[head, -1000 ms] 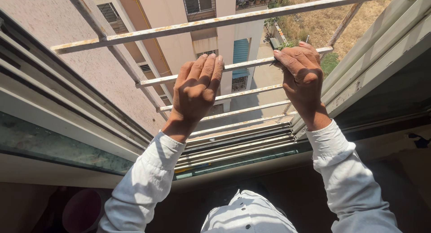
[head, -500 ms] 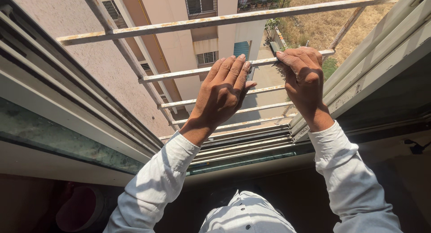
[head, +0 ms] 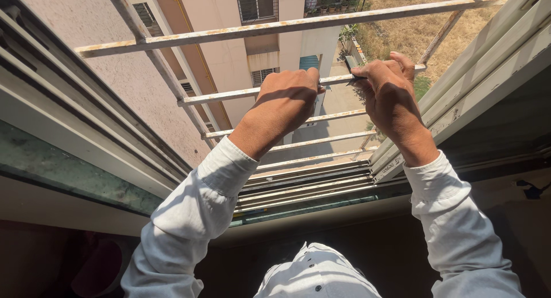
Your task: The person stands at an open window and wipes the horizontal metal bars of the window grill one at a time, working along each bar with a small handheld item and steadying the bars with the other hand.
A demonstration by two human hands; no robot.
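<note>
Both my arms, in white sleeves, reach out through an open window to a rusty white metal grille. My left hand (head: 287, 100) is closed over the second horizontal bar (head: 224, 95), knuckles up. My right hand (head: 390, 94) is just to its right on the same bar, its fingers pinched around a small dark tool (head: 357, 77) pressed against the bar. I cannot tell what kind of tool it is, as the fingers hide most of it.
Another grille bar (head: 275, 28) runs above the hands and several more lie below. Sliding window tracks (head: 304, 186) and the window frame (head: 476, 80) border the opening. Far below are a neighbouring building (head: 229, 51) and dry ground (head: 413, 34).
My left hand moved right along the bar and went from an open palm to a closed grip beside my right hand. My right hand stayed in place on the bar.
</note>
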